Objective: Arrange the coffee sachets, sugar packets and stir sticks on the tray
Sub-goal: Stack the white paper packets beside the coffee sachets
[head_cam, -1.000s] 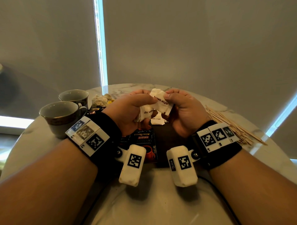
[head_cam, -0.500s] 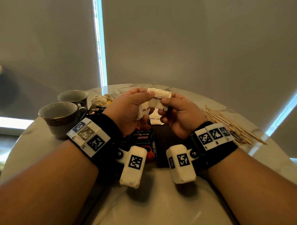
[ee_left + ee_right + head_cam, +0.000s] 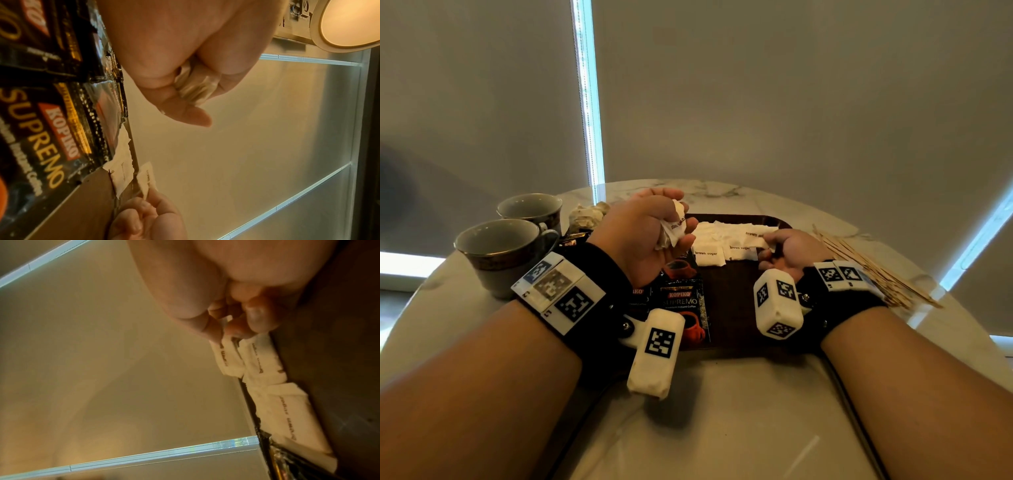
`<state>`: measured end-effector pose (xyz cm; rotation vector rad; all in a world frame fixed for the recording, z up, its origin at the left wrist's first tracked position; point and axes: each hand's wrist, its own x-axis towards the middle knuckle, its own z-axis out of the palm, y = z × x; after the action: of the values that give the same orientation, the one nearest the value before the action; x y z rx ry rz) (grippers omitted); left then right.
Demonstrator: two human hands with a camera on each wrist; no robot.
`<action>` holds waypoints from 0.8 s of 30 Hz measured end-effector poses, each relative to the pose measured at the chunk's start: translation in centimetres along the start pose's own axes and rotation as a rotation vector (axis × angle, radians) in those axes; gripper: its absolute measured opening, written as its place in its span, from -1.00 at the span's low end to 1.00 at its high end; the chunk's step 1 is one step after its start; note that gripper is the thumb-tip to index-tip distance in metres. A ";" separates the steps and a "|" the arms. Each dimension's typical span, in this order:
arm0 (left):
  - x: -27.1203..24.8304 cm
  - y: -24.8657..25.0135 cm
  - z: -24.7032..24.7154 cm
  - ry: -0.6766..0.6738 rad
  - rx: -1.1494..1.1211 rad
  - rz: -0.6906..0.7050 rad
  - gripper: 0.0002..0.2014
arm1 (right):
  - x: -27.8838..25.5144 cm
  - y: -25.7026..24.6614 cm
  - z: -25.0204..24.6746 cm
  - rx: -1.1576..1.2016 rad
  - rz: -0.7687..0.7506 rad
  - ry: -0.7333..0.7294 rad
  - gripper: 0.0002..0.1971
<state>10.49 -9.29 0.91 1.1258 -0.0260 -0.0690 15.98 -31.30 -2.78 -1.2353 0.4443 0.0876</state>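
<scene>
A bunch of white sugar packets (image 3: 674, 224) was gripped in the curled fingers of the left hand (image 3: 643, 236), held above the black coffee sachets (image 3: 683, 310) on the brown tray (image 3: 732, 308). One more packet (image 3: 755, 235) was pinched by the right hand (image 3: 787, 248) at the tray's far edge, beside other packets (image 3: 709, 257) laid in a row. The stir sticks (image 3: 866, 270) were left on the marble surface (image 3: 722, 428), right of the tray.
</scene>
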 end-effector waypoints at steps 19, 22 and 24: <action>-0.3 0.2 0.2 0.011 -0.004 0.005 -0.65 | -0.7 -0.4 0.6 -0.342 0.099 -0.030 -0.94; -0.4 0.2 0.3 0.014 0.003 0.008 -0.66 | -0.8 -0.3 0.6 -0.356 0.091 -0.035 -0.84; -0.4 0.2 0.4 0.014 0.005 0.010 -0.66 | -0.9 -0.3 0.6 -0.343 0.074 -0.044 -0.81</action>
<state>10.07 -9.51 1.23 1.1307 -0.0195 -0.0526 15.42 -30.68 -2.03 -1.5505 0.4483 0.2624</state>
